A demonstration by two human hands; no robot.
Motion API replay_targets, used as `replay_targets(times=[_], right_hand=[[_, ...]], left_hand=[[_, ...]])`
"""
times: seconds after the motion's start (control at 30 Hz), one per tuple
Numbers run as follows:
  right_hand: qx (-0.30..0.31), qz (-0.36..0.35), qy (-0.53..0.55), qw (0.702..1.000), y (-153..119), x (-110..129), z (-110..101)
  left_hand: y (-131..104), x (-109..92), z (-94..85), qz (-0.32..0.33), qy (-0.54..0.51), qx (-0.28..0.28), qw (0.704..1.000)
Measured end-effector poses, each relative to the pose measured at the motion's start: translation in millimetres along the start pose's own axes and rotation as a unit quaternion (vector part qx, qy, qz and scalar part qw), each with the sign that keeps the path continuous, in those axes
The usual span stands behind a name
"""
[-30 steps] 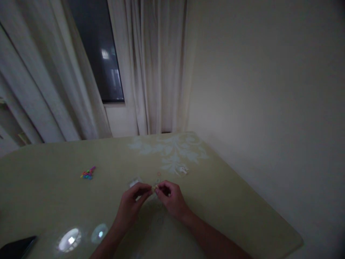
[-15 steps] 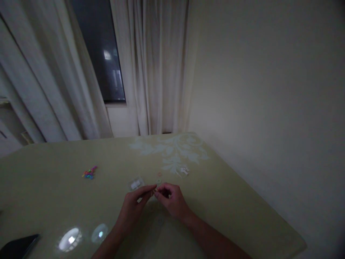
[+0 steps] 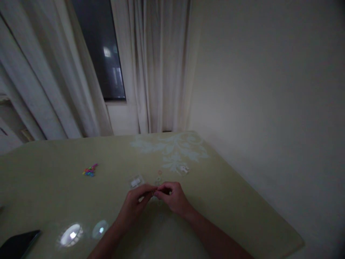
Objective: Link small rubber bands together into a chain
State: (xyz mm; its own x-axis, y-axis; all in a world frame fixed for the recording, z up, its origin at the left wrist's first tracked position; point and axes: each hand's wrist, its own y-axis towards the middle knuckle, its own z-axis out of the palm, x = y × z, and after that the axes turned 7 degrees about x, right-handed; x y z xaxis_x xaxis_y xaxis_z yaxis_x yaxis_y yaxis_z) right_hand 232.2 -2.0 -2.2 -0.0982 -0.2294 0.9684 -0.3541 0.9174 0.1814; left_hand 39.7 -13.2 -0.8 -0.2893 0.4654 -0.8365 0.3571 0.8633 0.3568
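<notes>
- Two bare hands meet above the green tabletop: the left hand and the right hand, thumbs and forefingers drawn together.
- Both sets of fingertips pinch a thin pale piece, held between them; most of it is hidden, so its full shape cannot be told.
- It looks very light, easily dropped; whether it is stiff or springy, I cannot tell.
- Best hold, I judge: opposite edges, thumb below and forefinger above, with gentle pressure, since something so thin might bend or snap.
- Just beyond the fingers lie a whitish ring and an orange-pink ring; such flat rings would probably need a fingernail under the rim.
- The clear case beside the left hand looks smooth, likely slippery; gripping its sides seems safest.
</notes>
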Motion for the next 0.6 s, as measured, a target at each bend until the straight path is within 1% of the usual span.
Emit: replay_targets(times=[0.2,0.33,0.53,0.6], right_hand=[[0.002,0.003,0.008,1.000,0.2,1.8,-0.6],[-0.007,-0.003,0.008,1.000,0.5,2.0,-2.7],[0.007,-0.009,0.010,1.000,0.7,-2.5,-2.0],[0.002,-0.010,0.011,1.000,1.7,-1.4,-4.0]], left_hand=[[0.0,-3.1,-0.7,0.001,0.022,-0.005,1.000],[0.1,-4.6,-0.1,-0.005,0.029,-0.023,0.999],[0.5,-3.9,-0.5,-0.024,0.007,-0.003,1.000],[0.8,-4.1,-1.3,-0.023,0.009,-0.012,1.000]])
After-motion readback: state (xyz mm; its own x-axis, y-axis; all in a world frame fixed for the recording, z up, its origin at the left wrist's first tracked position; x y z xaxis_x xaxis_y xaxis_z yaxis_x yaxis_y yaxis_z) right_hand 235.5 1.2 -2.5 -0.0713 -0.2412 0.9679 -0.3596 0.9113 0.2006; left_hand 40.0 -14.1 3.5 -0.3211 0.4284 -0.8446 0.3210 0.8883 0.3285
